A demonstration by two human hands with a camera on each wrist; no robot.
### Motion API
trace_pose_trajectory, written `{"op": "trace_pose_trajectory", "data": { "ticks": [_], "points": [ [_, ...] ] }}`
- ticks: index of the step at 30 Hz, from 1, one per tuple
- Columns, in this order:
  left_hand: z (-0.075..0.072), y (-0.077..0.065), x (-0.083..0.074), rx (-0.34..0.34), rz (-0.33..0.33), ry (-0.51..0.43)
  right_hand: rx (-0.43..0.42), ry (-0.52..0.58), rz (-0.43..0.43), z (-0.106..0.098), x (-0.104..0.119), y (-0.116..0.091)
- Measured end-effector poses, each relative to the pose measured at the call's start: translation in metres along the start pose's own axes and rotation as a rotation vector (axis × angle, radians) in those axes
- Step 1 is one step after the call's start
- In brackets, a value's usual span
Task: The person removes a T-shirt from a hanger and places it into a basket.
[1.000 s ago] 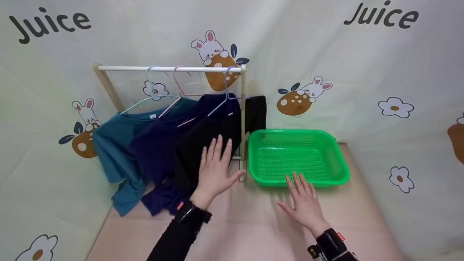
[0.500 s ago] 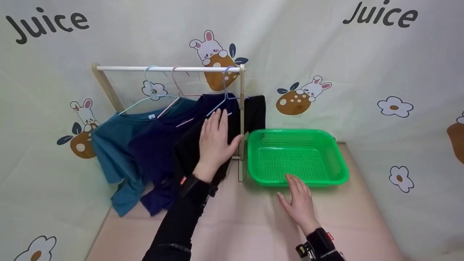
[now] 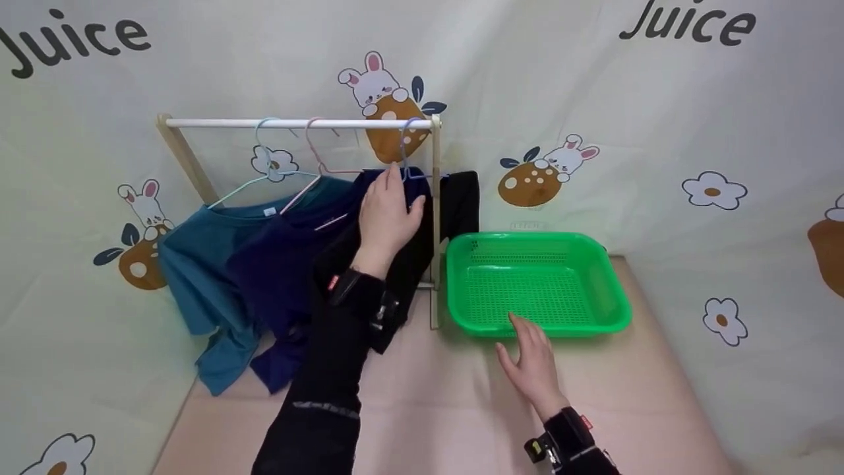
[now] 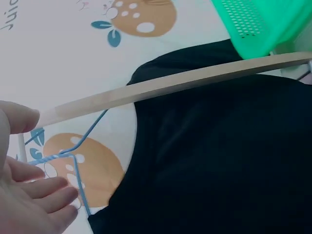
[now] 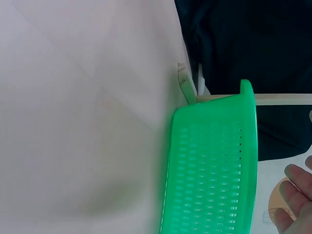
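My left hand (image 3: 386, 218) is raised in front of the black shirt (image 3: 409, 264), close to the blue-purple hanger (image 3: 403, 148) that carries it. In the left wrist view, the thumb and loosely bent fingers stand apart near the hanger (image 4: 80, 178), gripping nothing. Whether a fingertip touches the hanger, I cannot tell. My right hand (image 3: 533, 366) hovers at the front edge of the green basket (image 3: 541, 332), fingers relaxed and holding nothing. The bottom of the basket shows through its open top, with nothing lying in it.
A small rack with a white rod (image 3: 217, 123) and wooden posts (image 3: 188, 165) stands at the left. A teal shirt (image 3: 204, 264) and a navy shirt (image 3: 270, 270) hang there on a light-blue and a pink hanger. Patterned cloth (image 3: 659, 132) backs the table (image 3: 435, 422).
My left hand has risen from low on the black shirt to beside its hanger. My right hand has shifted slightly left, its fingers less spread. The view has tilted a little.
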State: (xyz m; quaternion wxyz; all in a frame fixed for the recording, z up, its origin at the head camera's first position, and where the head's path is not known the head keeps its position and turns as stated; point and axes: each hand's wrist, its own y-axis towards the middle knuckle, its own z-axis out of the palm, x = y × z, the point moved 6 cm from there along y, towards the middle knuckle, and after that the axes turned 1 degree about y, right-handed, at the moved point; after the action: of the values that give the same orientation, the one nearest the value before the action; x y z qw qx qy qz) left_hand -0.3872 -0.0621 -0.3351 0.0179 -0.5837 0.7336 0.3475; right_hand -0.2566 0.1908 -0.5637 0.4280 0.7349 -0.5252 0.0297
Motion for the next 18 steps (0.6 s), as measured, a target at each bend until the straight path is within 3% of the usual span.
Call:
{"op": "trace_pose_trajectory", "data": {
  "ticks": [4,8,13,18],
  "points": [
    [0.003,0.013,0.002,0.149,-0.118,-0.09,0.009,0.001,-0.003,0.001,0.002,0.002],
    [0.006,0.02,0.0,0.224,-0.181,-0.197,0.019,0.007,0.005,0.002,0.003,0.005],
    [0.007,0.029,0.002,0.195,-0.199,-0.302,0.036,0.01,0.014,0.004,0.005,0.008],
    [0.0,0.033,0.01,0.076,-0.243,-0.293,0.047,0.013,0.017,0.004,0.004,0.011]
  ]
}}
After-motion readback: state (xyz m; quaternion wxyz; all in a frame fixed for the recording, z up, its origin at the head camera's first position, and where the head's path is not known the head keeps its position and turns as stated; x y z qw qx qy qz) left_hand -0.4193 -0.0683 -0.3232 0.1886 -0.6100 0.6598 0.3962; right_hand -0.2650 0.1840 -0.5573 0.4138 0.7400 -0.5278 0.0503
